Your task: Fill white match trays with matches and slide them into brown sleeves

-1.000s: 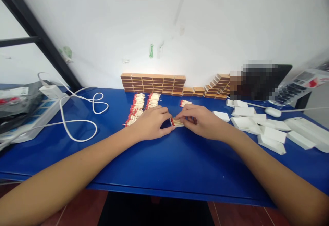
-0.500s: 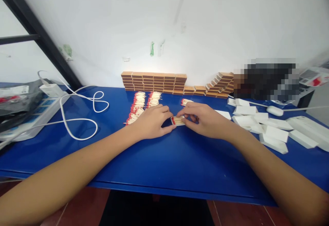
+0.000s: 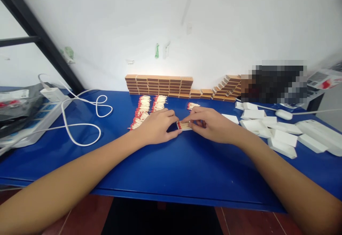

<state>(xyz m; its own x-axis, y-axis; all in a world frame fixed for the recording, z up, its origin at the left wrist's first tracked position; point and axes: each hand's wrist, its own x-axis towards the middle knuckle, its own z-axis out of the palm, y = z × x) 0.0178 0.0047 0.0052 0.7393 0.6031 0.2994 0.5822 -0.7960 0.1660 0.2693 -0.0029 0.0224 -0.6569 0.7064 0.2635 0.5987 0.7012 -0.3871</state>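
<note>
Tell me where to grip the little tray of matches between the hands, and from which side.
Grip the tray by its two long walls, from above, thumb on the near wall, finger on the far. It lies flat on the table, open side up and full, so the walls are probably the safest hold. The left hand and right hand close on its ends.

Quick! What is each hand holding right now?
Left hand: closed, pinching the left end of the tray of matches on the blue table.
Right hand: closed on the same tray's right end.
</note>
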